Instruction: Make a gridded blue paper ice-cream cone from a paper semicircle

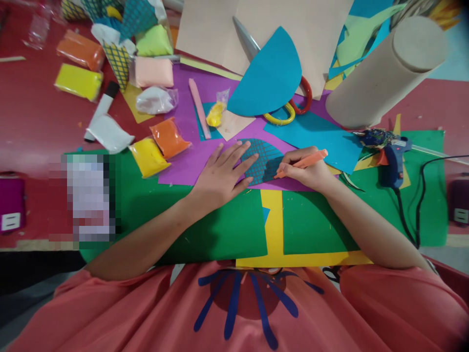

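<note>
teal grid-marked paper piece (264,155): lies flat on the purple sheet (185,167), straight ahead of the person, between the two hands. upper edge curved, lower edge near straight; crossing lines cover the part that shows. long axis appears to run left to right, from one hand toward the other; left end is under fingers, so true length cannot be told.

left hand (220,178): palm down, fingers spread, fingertips over the left side of the piece. judged to be steadying it; amount of pressure not readable.

right hand (308,168): thumb and fingers pinch an orange marker (311,159), held at a slant, back end up and to the right. tip is at the lower right corner of the piece; actual contact too fine to confirm.

key relation: piece lies to the right of the left hand and to the left of the right hand. both are close; left overlaps the paper, right meets it only at the marker tip. fingertips of the two hands are apart, with the gridded area exposed between.

nearby: plain teal cutout (273,73) beyond the piece, lying over scissors (247,40); glue gun (393,166) right of the right hand.
</note>
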`<state>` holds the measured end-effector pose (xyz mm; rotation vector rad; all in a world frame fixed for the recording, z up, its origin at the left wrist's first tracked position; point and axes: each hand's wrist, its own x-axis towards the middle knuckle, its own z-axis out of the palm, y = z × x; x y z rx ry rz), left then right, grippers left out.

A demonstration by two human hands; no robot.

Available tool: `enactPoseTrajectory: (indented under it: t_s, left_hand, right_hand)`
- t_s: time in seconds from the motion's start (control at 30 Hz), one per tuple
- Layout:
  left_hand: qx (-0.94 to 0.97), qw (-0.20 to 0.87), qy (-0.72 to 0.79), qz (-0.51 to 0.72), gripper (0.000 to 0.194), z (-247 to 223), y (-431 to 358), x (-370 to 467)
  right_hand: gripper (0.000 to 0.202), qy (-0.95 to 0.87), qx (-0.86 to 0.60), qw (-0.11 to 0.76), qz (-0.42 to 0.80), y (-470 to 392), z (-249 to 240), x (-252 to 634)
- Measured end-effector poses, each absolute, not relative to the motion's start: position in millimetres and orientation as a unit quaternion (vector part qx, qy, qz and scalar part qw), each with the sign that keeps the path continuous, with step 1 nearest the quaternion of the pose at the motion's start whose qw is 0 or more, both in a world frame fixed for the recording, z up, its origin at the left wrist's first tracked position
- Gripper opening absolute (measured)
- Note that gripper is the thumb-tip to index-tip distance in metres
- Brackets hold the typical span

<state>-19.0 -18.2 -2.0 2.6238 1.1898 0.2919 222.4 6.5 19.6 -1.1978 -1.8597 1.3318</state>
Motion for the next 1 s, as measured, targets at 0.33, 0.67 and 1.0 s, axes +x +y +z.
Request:
enactPoseTrajectory:
  t_s: [0.33, 0.67, 1.0]
  left_hand:
    - [0.901, 0.12, 0.405, 0.098, 0.049, -1.1, -18.1, -18.6]
    - [0.91, 0.113, 0.384, 0.106, 0.047, 3.4, -19.2, -18.1]
    - [0.94, 0.121, 0.297, 0.115, 0.039, 5.2, -21.7, -18.3]
  right_hand:
    - [0.025, -0.681, -0.441, 0.285, 0.511, 6.4, 20.0, 222.8]
    - [0.021, -0.542, -0.511, 0.406, 0.529, 8.3, 14.6, 223.5]
    - [0.027, -0.613, -0.51, 0.389, 0.461, 5.9, 12.7, 220.2]
